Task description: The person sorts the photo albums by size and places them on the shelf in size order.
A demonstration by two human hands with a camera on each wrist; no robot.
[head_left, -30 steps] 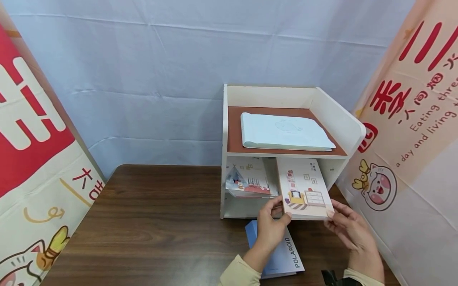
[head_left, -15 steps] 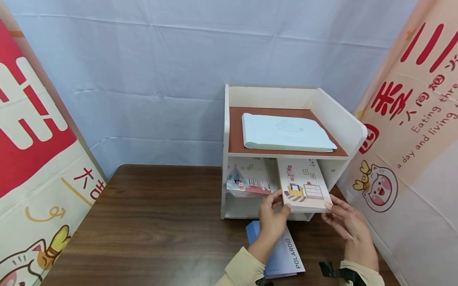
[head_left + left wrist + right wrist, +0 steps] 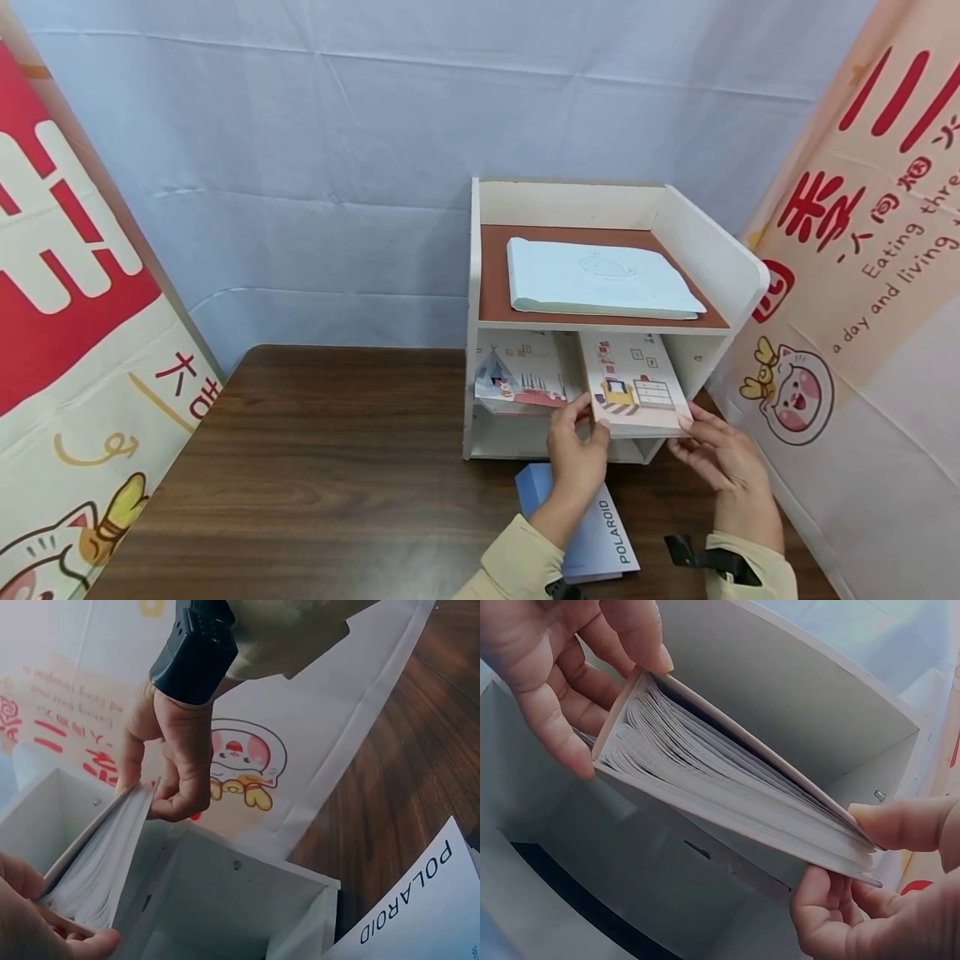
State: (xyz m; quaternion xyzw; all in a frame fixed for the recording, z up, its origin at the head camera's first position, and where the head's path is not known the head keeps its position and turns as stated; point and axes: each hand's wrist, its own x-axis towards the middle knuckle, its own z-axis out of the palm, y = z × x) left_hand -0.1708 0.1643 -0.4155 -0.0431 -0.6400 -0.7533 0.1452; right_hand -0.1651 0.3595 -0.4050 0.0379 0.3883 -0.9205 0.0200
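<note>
In the head view a thick photo album with a cream cover and a printed room scene lies partly inside the white shelf's middle compartment, its near end sticking out. My left hand pinches its near left corner, thumb on top and fingers beneath. At the near right corner my right hand grips it the same way. The right wrist view shows the page edges between the covers, facing out. To the album's left lies another illustrated album in the same compartment.
A white pad with a whale drawing rests on the shelf's brown top board. A blue album marked POLAROID lies on the dark wooden table, before the shelf and partly under my left forearm. Printed cloth hangs at both sides.
Both hands have moved forward with the album, sliding it farther into the compartment; less of it sticks out. The blue album and the pad stay where they were.
</note>
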